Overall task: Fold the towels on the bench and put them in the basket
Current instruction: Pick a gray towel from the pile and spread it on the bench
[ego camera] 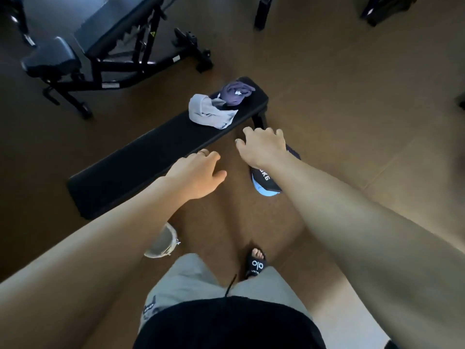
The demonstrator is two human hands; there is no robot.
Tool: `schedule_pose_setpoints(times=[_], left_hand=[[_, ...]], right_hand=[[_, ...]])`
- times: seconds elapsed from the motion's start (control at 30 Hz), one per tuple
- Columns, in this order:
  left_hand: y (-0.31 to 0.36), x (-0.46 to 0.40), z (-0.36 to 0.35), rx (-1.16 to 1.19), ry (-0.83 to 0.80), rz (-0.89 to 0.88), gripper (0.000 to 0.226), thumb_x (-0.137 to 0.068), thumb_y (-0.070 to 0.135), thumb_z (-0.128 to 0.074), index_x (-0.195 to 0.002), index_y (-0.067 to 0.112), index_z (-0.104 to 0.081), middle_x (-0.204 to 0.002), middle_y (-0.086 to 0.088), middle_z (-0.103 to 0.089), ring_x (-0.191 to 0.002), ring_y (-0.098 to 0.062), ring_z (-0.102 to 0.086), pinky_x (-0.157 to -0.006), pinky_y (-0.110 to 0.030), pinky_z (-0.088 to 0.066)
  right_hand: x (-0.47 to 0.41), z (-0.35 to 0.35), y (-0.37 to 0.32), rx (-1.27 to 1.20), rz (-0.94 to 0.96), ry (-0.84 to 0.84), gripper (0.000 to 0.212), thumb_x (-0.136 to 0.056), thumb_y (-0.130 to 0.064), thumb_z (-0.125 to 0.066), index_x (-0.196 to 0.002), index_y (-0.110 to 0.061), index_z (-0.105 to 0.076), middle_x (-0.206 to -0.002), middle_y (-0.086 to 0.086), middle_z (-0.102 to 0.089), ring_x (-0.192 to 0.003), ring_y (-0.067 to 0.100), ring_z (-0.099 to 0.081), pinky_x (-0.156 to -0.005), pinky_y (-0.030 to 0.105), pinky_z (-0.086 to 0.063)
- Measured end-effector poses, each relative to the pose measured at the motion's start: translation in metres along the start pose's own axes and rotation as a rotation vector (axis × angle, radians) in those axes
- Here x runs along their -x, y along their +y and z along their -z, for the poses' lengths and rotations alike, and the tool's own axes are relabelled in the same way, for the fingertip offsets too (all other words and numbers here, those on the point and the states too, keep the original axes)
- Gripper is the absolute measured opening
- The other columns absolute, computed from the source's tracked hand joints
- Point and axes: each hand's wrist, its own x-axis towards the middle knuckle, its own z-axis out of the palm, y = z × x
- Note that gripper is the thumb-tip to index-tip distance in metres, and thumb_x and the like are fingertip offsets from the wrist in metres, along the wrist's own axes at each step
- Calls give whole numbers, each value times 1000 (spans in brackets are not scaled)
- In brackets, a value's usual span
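Crumpled pale grey towel (212, 112) and purple towel (236, 93) at the far end of the flat black padded bench (141, 157). Left hand (195, 173) and right hand (264, 147) reach forward, fingers loosely spread, holding nothing. The towels are probably soft, light and limp; best pinched at corners.

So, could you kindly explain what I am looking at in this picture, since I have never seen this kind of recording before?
There is no machine here: a camera worn on a person's head looks forward and down, so both bare arms stretch away from you. The left hand and the right hand are open and hold nothing. Ahead stands a flat black padded bench. At its far end lie two crumpled towels, a light grey towel and a dark purple towel, neither yet folded. Under the right forearm, on the brown floor, sits a dark container with white lettering, possibly the basket. An adjustable gym bench stands behind.
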Motion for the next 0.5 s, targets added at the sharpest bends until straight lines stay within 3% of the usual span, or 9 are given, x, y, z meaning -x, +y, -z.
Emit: schedule_pose_setpoints(times=[0.23, 0.5], left_hand=[[-40, -86, 44, 61, 33, 117, 58, -105, 51, -41, -152, 18, -39, -145, -8, -49, -122, -29, -58, -97, -45, -51], [-118, -181, 64, 152, 8, 207, 55, -105, 49, -42, -149, 16, -41, -147, -10, -48, -124, -31, -56, -99, -46, -48]], right_hand=[[-127, 44, -25, 49, 159, 5, 47, -106, -39, -27, -138, -14, -50, -140, 14, -58, -130, 37, -49, -112, 53, -30], [-257, 58, -63, 88, 216, -18, 49, -107, -40, -31, -147, -16, -46, -144, 15, -55, -131, 39, -49, -109, 50, -32]])
